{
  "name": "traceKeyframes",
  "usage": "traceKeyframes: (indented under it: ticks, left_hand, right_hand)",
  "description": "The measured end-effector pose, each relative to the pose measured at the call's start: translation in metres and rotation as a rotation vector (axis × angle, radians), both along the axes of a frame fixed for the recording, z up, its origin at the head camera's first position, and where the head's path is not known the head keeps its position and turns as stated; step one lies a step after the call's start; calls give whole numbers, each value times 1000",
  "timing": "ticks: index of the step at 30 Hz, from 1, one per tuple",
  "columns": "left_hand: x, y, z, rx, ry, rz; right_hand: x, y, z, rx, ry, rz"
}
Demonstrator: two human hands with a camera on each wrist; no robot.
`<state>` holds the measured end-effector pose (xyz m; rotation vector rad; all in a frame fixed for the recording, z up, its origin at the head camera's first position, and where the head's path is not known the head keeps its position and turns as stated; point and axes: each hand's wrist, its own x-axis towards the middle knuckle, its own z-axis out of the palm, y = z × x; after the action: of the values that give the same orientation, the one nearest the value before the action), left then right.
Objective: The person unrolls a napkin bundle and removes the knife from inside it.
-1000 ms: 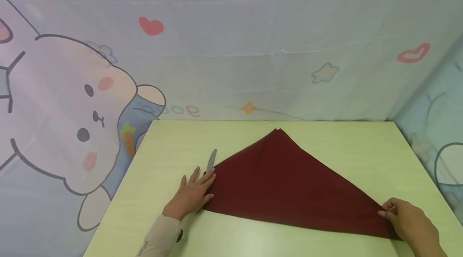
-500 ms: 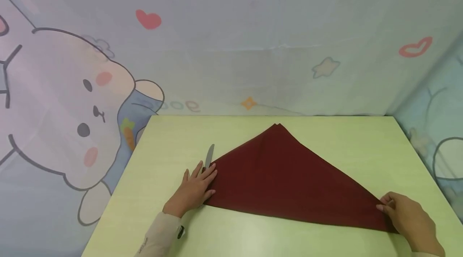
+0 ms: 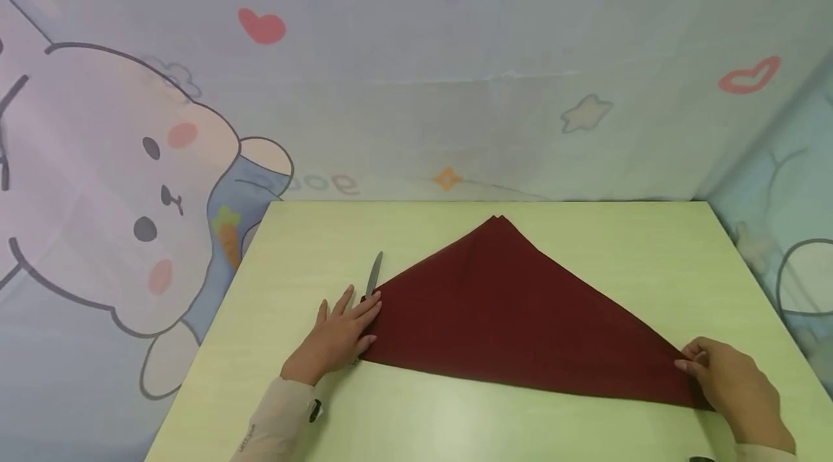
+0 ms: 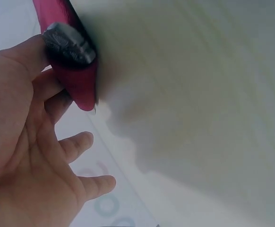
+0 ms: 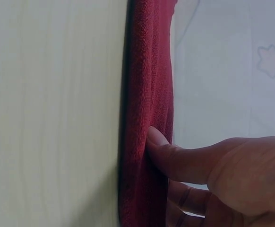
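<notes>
A dark red cloth napkin [image 3: 507, 324], folded into a wide triangle, lies on the table with its peak toward the back. At its left corner, my left hand [image 3: 328, 343] rests with fingers spread, fingertips on the napkin's edge. A table knife [image 3: 374, 274] lies there, its blade pointing away beyond the fingers. In the left wrist view, the knife's patterned metal handle [image 4: 69, 45] shows against the red cloth, with my thumb beside it. My right hand [image 3: 735, 382] pinches the napkin's right corner. The right wrist view shows that thumb [image 5: 158, 137] on the cloth, fingers behind it.
The pale yellow-green table [image 3: 312, 231] reaches back to a printed cloth backdrop [image 3: 403, 71]. Another backdrop panel [image 3: 807, 180] hangs at the right side.
My left hand has shifted slightly left along the napkin's corner. My right hand keeps its hold at the right corner. Everything sits a little higher in the head view.
</notes>
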<state>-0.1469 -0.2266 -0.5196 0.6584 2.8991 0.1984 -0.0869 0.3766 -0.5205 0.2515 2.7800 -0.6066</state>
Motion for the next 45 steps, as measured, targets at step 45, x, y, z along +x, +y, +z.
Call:
traceKeyframes:
  ticks: [45]
  left_hand:
    - [1, 7, -6, -16, 25, -69]
  right_hand:
    - [0, -3, -1, 9, -6, -10]
